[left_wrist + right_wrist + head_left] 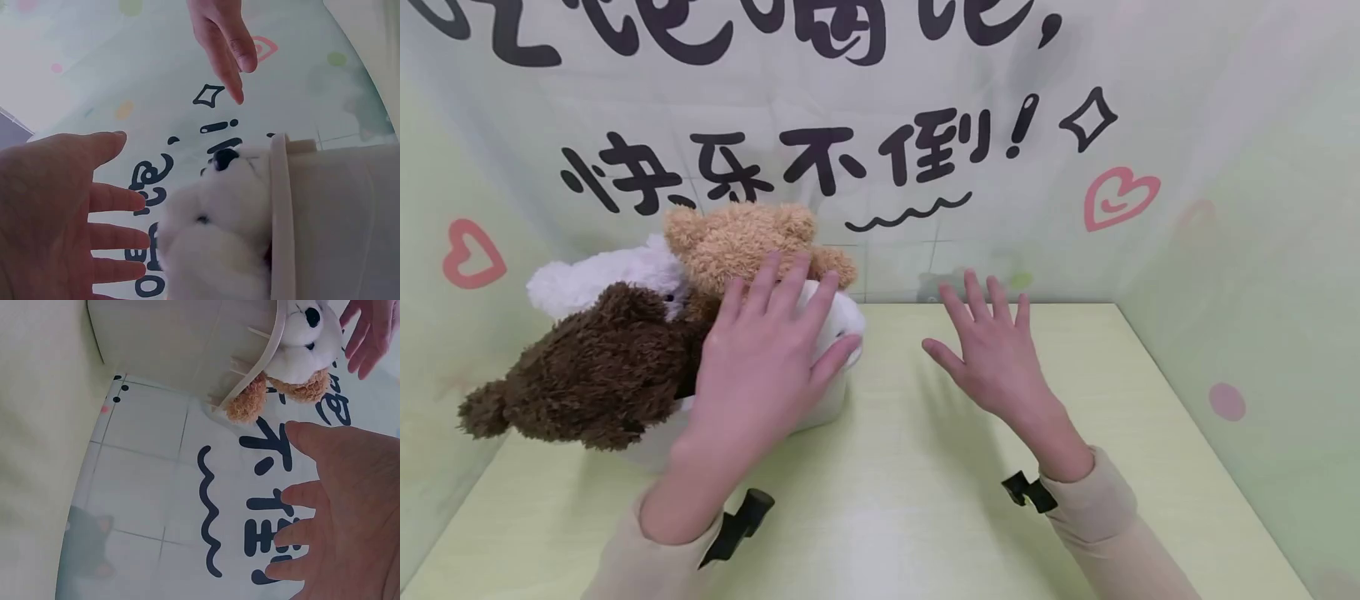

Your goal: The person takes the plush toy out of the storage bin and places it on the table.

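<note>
Fingers spread and straight, the left hand (760, 358) is over a pale bin (823, 410) of plush toys and grips nothing. In the left wrist view its fingertips point toward a white plush (219, 231) with a black nose at the bin's rim, apparently apart from it. A dark brown plush (602, 367) hangs over the bin's left side. Behind are a tan plush bear (737, 242) and a fluffy white plush (606, 275). The right hand (1000, 362), also spread and holding nothing, hovers above the table, right of the bin.
The pale table (880, 500) ends at a back wall (1000, 225) printed with large black characters and hearts. Side panels (1240, 333) enclose it at left and right. A black strap-like piece (741, 525) sits at the left wrist, another (1030, 492) at the right.
</note>
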Demonstrator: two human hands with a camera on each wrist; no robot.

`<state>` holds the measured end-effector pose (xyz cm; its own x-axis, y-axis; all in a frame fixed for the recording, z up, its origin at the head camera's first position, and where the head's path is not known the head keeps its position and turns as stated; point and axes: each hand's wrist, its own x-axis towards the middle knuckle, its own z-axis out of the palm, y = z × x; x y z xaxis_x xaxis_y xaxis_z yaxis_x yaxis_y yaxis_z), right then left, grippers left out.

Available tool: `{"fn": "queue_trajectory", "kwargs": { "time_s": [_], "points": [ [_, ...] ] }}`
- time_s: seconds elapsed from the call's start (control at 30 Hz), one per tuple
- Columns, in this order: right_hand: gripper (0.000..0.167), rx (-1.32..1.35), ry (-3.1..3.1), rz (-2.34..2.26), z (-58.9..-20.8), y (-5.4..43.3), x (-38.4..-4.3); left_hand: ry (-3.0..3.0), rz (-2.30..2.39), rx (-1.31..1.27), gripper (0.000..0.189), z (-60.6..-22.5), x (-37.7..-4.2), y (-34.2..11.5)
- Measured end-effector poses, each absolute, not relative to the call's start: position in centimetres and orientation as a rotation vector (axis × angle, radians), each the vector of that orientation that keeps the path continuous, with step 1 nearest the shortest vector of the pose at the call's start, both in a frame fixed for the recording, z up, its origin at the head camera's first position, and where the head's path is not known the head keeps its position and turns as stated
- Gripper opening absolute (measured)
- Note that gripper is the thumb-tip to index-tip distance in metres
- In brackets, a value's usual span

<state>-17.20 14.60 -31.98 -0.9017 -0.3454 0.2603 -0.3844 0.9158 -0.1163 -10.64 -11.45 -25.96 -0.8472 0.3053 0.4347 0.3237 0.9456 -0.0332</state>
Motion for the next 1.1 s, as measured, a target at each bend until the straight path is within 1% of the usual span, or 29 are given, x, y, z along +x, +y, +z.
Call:
{"fn": "queue_trajectory", "kwargs": {
  "time_s": [0.23,0.5,0.67,0.7,0.87,1.1],
  "points": [
    [0.076,0.608,-2.812,0.24,-32.4,13.5,-17.6,-2.558,-0.086,-0.415,0.068,-25.0,-8.2,-14.1],
    [0.074,0.71,-2.745,0.301,-32.6,12.3,-17.7,-2.511,-0.129,-0.318,0.07,-24.5,-6.3,-17.6],
    [0.074,0.798,-2.667,0.384,-33.0,11.6,-17.7,-2.391,-0.141,-0.273,0.081,-24.9,-5.6,-19.7],
    [0.075,0.817,-2.647,0.407,-33.0,11.5,-17.7,-2.349,-0.14,-0.265,0.08,-25.1,-5.5,-20.2],
    [0.082,0.93,-2.52,0.53,-33.4,10.9,-17.9,-2.135,-0.119,-0.21,0.076,-26.5,-5.3,-22.3],
    [0.093,1.121,-2.297,0.661,-33.7,9.7,-18.3,-2.038,-0.097,-0.112,0.089,-28.0,-4.6,-24.7]
  ]
}}
